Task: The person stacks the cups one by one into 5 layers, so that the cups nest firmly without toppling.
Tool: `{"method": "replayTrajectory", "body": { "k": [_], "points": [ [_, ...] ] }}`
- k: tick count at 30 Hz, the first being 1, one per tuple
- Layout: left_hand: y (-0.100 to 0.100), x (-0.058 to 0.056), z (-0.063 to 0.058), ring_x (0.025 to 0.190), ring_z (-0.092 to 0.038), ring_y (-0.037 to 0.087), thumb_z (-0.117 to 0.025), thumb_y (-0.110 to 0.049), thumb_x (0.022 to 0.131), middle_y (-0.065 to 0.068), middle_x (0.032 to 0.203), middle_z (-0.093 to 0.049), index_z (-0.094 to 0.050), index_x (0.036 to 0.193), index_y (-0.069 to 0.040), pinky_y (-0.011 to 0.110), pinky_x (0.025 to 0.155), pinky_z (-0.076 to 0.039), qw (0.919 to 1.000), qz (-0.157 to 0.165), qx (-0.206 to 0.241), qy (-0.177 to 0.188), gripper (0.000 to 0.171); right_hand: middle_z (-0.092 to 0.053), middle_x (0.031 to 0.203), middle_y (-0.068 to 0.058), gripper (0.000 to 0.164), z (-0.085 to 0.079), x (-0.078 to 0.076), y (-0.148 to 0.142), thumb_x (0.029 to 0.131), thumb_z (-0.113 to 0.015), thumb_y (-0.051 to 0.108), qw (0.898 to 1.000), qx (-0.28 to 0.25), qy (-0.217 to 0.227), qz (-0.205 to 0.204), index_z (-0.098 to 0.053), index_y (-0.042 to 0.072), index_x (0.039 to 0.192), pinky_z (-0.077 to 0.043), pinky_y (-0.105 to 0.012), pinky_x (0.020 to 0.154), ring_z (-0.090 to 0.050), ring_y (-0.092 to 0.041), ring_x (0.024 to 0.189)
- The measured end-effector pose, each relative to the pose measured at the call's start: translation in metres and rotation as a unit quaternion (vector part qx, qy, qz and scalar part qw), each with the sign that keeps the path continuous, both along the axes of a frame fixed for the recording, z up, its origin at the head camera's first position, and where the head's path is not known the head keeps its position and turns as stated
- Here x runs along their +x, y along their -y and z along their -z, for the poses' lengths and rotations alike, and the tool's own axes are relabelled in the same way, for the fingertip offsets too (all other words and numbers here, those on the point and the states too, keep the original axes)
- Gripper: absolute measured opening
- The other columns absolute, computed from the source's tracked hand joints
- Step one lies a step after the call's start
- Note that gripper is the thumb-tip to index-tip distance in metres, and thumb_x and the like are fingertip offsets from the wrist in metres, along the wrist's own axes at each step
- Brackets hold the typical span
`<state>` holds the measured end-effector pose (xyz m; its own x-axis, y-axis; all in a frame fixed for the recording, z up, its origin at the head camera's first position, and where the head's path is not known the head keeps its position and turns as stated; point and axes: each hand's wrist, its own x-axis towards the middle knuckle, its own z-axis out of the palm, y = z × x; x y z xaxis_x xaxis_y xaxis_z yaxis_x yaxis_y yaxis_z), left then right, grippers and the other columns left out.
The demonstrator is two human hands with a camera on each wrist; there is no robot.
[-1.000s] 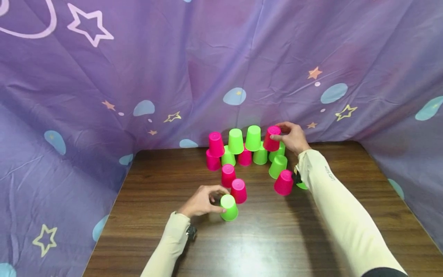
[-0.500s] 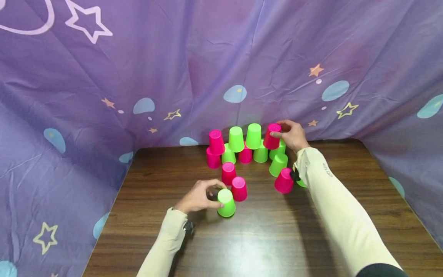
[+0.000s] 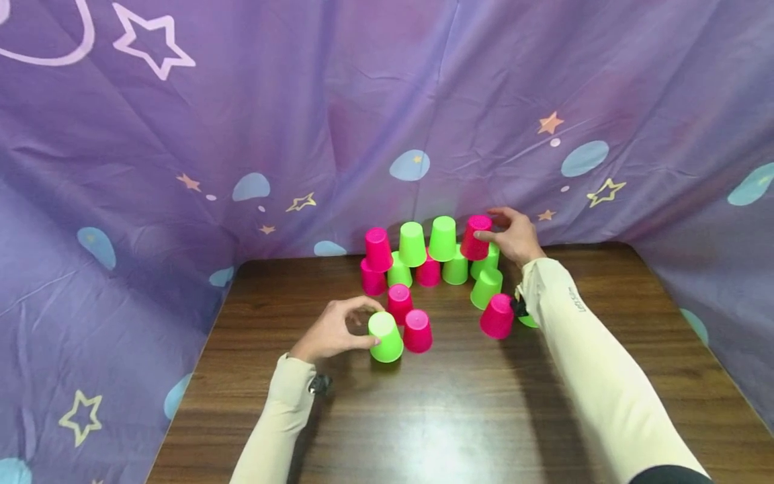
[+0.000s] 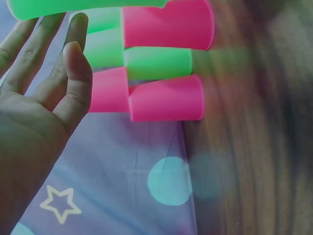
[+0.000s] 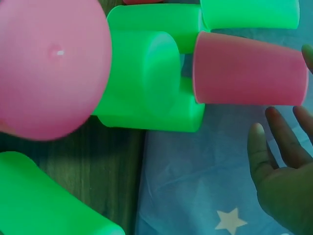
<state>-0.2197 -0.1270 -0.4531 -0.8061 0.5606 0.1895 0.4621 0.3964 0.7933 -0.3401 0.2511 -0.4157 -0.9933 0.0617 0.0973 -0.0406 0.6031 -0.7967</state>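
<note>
My left hand (image 3: 331,329) pinches an upside-down green cup (image 3: 385,338) between thumb and fingers, held just above the table at the left of two pink cups. That green cup (image 4: 88,7) crosses the top edge of the left wrist view. At the back, my right hand (image 3: 519,236) grips the pink cup (image 3: 474,243) at the right end of the upper row. In the right wrist view the fingertips lie along the closed end of this pink cup (image 5: 249,68). Two green cups (image 3: 443,238) and another pink cup (image 3: 378,249) complete the upper row.
Below them, a row of pink and green cups (image 3: 455,270) stands upside down along the back of the brown table (image 3: 272,296). More cups curve forward on both sides, including a pink cup (image 3: 417,331) and a pink cup (image 3: 497,316). A purple curtain (image 3: 338,121) hangs behind.
My left hand has carried the green cup back and to the left, from in front of the nearest left pink cup to beside it. My right hand keeps its grip in place.
</note>
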Motion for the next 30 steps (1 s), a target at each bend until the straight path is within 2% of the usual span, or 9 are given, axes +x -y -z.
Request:
{"method": "replayTrajectory", "body": {
  "k": [4,10,17,22,26,29,30],
  "points": [
    [0.002,-0.006,-0.008,0.091,-0.068,0.017,-0.086,-0.016,0.074,0.0,0.106,-0.075,-0.069,0.116,-0.016,0.04,0.077,-0.058,0.9998,-0.008,0.01,-0.017,0.045,-0.06,0.138,-0.026,0.064,-0.004,0.004,-0.002,0.085,-0.079,0.023,1.0,0.006,-0.01,-0.003,-0.054,0.005,0.141,-0.045,-0.051,0.109,-0.055,-0.042,0.132],
    [0.0,-0.016,-0.018,0.093,-0.068,0.019,-0.086,-0.013,0.073,0.004,0.108,-0.075,-0.069,0.115,-0.011,0.038,0.078,-0.058,0.9985,-0.026,0.03,-0.037,0.046,-0.061,0.138,-0.025,0.061,-0.007,0.017,-0.002,0.086,-0.078,0.021,0.999,0.014,-0.03,0.004,-0.055,0.002,0.138,-0.043,-0.052,0.112,-0.053,-0.043,0.133],
    [-0.004,-0.031,-0.03,0.093,-0.065,0.014,-0.086,-0.011,0.073,0.006,0.112,-0.075,-0.069,0.115,-0.009,0.038,0.079,-0.057,0.9952,-0.048,0.042,-0.074,0.045,-0.065,0.132,-0.024,0.053,0.002,0.044,-0.004,0.085,-0.079,0.023,0.998,0.025,-0.052,0.011,-0.062,0.001,0.13,-0.043,-0.052,0.11,-0.058,-0.042,0.127],
    [-0.008,-0.04,-0.038,0.094,-0.065,0.019,-0.086,-0.011,0.073,0.008,0.111,-0.075,-0.07,0.114,-0.009,0.04,0.079,-0.056,0.9927,-0.065,0.056,-0.085,0.044,-0.068,0.127,-0.022,0.046,0.009,0.064,-0.006,0.086,-0.078,0.022,0.998,0.005,-0.052,0.019,-0.065,0.003,0.126,-0.041,-0.05,0.109,-0.059,-0.038,0.125],
    [-0.01,-0.048,-0.048,0.091,-0.064,0.021,-0.086,-0.009,0.074,0.01,0.11,-0.075,-0.071,0.114,-0.007,0.04,0.078,-0.055,0.9884,-0.085,0.073,-0.103,0.043,-0.069,0.124,-0.021,0.044,0.012,0.078,-0.006,0.085,-0.078,0.023,0.998,0.01,-0.059,0.015,-0.066,0.004,0.123,-0.041,-0.049,0.107,-0.059,-0.038,0.124],
    [-0.013,-0.056,-0.056,0.092,-0.064,0.021,-0.085,-0.009,0.075,0.011,0.112,-0.075,-0.07,0.116,-0.007,0.038,0.079,-0.054,0.9855,-0.094,0.082,-0.115,0.043,-0.071,0.121,-0.02,0.041,0.016,0.088,-0.006,0.084,-0.079,0.023,0.997,0.032,-0.066,0.008,-0.068,0.005,0.12,-0.043,-0.043,0.1,-0.061,-0.036,0.118],
    [-0.013,-0.058,-0.059,0.093,-0.065,0.021,-0.084,-0.009,0.075,0.011,0.112,-0.075,-0.07,0.116,-0.007,0.038,0.079,-0.054,0.9847,-0.097,0.084,-0.118,0.043,-0.072,0.12,-0.019,0.041,0.017,0.091,-0.005,0.084,-0.08,0.022,0.997,0.04,-0.069,0.003,-0.068,0.005,0.119,-0.044,-0.039,0.095,-0.064,-0.035,0.112]
  ]
}}
